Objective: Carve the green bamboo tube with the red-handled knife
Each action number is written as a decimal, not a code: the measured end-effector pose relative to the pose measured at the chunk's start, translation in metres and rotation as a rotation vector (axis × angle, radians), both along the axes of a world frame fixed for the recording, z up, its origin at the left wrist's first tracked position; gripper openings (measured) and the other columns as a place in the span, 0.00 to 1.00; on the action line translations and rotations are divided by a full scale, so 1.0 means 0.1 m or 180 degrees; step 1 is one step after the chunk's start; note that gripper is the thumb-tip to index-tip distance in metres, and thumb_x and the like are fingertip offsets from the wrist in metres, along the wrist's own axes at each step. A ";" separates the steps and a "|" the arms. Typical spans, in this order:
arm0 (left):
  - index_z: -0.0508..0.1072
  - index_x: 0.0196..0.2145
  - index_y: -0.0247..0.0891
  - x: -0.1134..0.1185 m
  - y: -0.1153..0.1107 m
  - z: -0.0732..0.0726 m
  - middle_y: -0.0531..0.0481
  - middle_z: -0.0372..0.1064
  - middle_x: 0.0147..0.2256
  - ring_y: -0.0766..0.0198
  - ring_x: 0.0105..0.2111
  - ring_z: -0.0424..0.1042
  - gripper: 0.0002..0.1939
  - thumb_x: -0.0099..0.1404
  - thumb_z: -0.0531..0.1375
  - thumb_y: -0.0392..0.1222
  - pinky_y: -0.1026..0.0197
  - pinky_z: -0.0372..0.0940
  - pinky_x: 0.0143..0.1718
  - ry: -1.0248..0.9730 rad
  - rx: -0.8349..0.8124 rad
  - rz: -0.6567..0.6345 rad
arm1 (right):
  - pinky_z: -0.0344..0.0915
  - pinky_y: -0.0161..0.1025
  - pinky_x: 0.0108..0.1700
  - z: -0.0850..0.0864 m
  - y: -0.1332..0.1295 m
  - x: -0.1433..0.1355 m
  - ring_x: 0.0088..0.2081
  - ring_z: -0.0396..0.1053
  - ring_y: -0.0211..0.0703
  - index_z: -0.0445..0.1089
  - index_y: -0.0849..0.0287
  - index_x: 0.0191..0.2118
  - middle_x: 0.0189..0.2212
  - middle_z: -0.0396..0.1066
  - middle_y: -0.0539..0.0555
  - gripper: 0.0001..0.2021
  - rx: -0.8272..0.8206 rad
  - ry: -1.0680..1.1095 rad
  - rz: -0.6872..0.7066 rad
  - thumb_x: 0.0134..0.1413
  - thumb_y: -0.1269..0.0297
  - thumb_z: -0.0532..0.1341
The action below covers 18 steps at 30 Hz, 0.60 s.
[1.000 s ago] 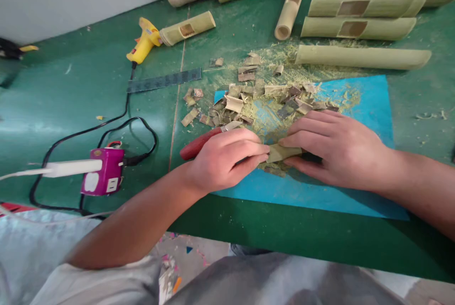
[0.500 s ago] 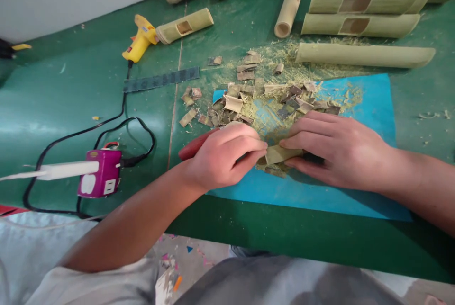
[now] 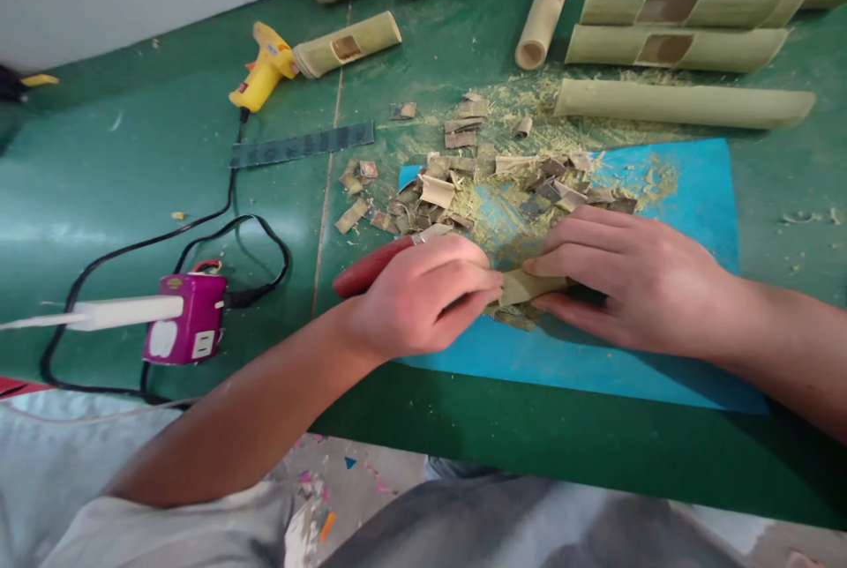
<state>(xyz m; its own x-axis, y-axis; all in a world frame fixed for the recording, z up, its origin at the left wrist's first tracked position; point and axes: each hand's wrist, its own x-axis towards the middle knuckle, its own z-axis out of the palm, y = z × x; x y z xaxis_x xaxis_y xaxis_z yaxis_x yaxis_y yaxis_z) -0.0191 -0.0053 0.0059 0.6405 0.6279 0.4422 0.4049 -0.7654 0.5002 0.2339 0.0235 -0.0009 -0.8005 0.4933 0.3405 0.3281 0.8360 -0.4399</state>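
Note:
A small pale green bamboo piece [image 3: 529, 286] lies low over the blue sheet [image 3: 569, 374], between my hands. The fingers and thumb of my right hand [image 3: 615, 272] are closed on its right part. My left hand [image 3: 437, 295] is pinched at its left end; the fingertips hide what exactly they grip. Partly behind my left hand is a red-handled tool [image 3: 374, 266], its metal part pointing to the upper right. Several brown and tan bamboo chips [image 3: 437, 191] and yellowish shavings are heaped just beyond my hands.
Cut bamboo tubes [image 3: 681, 48] line the back right, and a plain bamboo length [image 3: 685, 103] lies nearer. A yellow glue gun [image 3: 263, 70] touches a short tube [image 3: 348, 45]. Its black cable runs near a purple power adapter [image 3: 189, 318]. A dark flat strip [image 3: 304, 145] lies at centre left.
My left hand has shifted slightly right and down, showing more of the red-handled tool and its metal part. My right hand keeps its hold on the bamboo piece. The view has moved slightly.

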 end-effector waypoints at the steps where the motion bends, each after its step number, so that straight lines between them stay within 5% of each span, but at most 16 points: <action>1: 0.74 0.42 0.37 0.00 0.00 0.00 0.49 0.76 0.37 0.66 0.37 0.76 0.04 0.69 0.62 0.33 0.63 0.73 0.40 0.0008 -0.0004 -0.0013 | 0.63 0.42 0.37 0.00 0.00 0.00 0.37 0.67 0.46 0.72 0.58 0.39 0.34 0.71 0.56 0.07 0.0009 0.0007 -0.0001 0.65 0.63 0.58; 18: 0.74 0.42 0.36 0.00 0.00 0.02 0.47 0.76 0.37 0.66 0.37 0.77 0.04 0.69 0.62 0.33 0.63 0.74 0.40 0.0016 -0.0024 -0.0065 | 0.64 0.43 0.37 0.02 0.01 -0.01 0.37 0.68 0.46 0.72 0.59 0.39 0.34 0.71 0.57 0.07 -0.0216 0.0033 0.0028 0.64 0.62 0.58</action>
